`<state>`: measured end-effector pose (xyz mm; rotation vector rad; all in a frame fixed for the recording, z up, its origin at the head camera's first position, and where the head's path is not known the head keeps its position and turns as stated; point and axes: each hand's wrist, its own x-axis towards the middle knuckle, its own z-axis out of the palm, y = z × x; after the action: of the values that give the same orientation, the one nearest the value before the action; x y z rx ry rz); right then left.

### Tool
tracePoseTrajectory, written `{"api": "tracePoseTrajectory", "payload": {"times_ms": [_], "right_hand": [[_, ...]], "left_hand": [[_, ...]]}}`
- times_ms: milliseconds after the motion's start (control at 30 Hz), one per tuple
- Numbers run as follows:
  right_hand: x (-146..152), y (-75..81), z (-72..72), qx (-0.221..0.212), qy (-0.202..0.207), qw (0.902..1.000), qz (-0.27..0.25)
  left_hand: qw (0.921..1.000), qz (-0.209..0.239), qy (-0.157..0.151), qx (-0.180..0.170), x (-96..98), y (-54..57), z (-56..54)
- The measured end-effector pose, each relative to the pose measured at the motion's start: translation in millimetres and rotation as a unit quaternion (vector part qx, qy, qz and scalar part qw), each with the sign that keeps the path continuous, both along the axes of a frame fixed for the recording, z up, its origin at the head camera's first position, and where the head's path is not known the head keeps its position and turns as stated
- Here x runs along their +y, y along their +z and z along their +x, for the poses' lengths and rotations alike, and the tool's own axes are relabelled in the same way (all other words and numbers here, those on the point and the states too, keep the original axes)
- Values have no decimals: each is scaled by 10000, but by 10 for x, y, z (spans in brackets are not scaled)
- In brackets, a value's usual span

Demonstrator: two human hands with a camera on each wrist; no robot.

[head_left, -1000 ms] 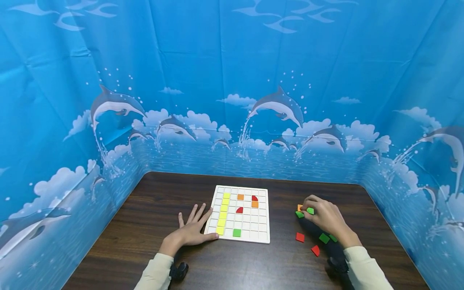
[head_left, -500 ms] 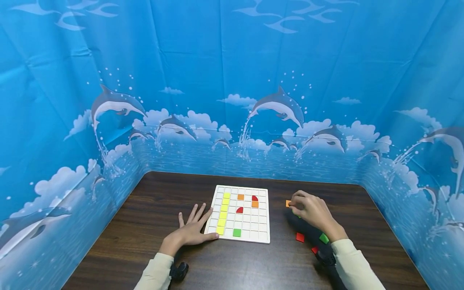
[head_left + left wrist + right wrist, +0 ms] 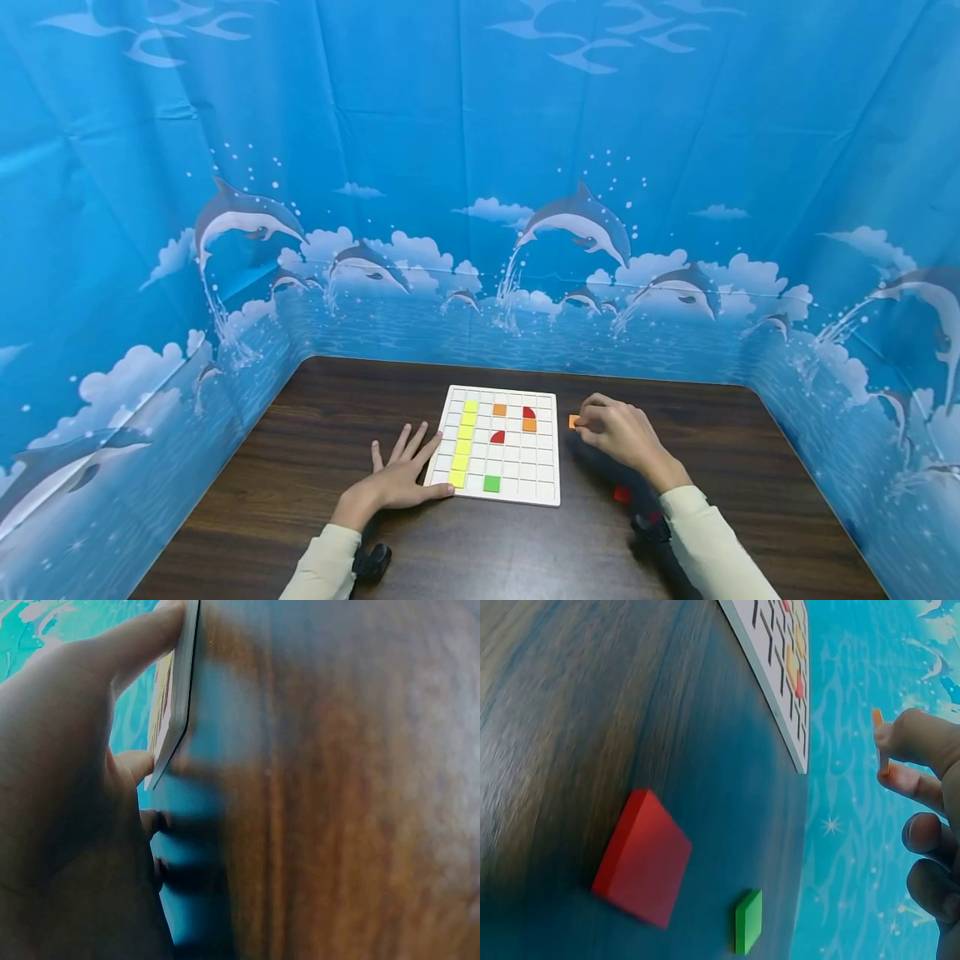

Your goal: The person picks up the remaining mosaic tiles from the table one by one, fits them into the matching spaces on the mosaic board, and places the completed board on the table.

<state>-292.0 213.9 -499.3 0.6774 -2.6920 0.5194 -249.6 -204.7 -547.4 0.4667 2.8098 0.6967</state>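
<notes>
A white gridded board (image 3: 534, 467) lies mid-table, bearing a column of yellow square tiles (image 3: 465, 433), orange squares (image 3: 499, 410), red quarter-circle pieces (image 3: 497, 437) and one green square (image 3: 491, 483). My left hand (image 3: 396, 485) rests with spread fingers at the board's left side, fingertips and thumb touching its edge. Just right of the board, my right hand (image 3: 624, 433) pinches an orange square tile (image 3: 573, 422) between thumb and finger. In the right wrist view that orange tile (image 3: 877, 718) is held up, seen edge-on, above the table.
A red square tile (image 3: 646, 859) and a green piece (image 3: 748, 922) lie on the dark wooden table (image 3: 480, 550) near the right arm, which covers other loose pieces. A blue dolphin-print curtain (image 3: 465, 208) surrounds the table's back and sides.
My right hand has moved left towards the board, carrying the orange tile away from the loose green pieces it was among. My left hand has stayed in place.
</notes>
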Motion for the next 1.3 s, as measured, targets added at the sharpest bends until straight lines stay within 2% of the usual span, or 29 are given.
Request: {"api": "tracePoseTrajectory", "payload": {"times_ms": [100,167,200,300,367,467,533,633,700,967,1067,1300], "right_hand": [[-59,-6,-22,7,36,10000,-27],[-99,-6,-38,23,87,10000,-21],[-118,-3,-45,24,116,9999,-15],[-178,12,-65,24,202,9998,-8],[-215,23,-79,21,265,9996,-28],[-274,33,-102,-25,319,9995,-46],[-312,27,-120,-62,361,9993,-28],[-372,13,-149,-97,404,9991,7],[-409,2,-175,-101,426,9990,29],[-544,-16,-277,-99,540,9985,71],[-584,-24,-317,-151,550,9984,43],[-678,-54,-391,-302,582,9978,48]], "left_hand": [[10000,28,19,-42,7,19,-2],[10000,24,10,-14,-6,-27,-21],[10000,42,40,-63,-1,-15,-16],[10000,14,25,12,-28,-105,-49],[10000,19,49,-17,-25,-101,-50],[9999,-75,73,-73,-11,-66,-37],[9996,-168,109,-179,19,22,0],[9990,-334,160,-270,46,98,24],[9988,-343,195,-281,51,110,23],[9998,-159,132,-85,-18,-51,-38],[9999,-51,91,-81,-15,-21,-23],[10000,-59,48,-61,-14,-83,-41]]}}
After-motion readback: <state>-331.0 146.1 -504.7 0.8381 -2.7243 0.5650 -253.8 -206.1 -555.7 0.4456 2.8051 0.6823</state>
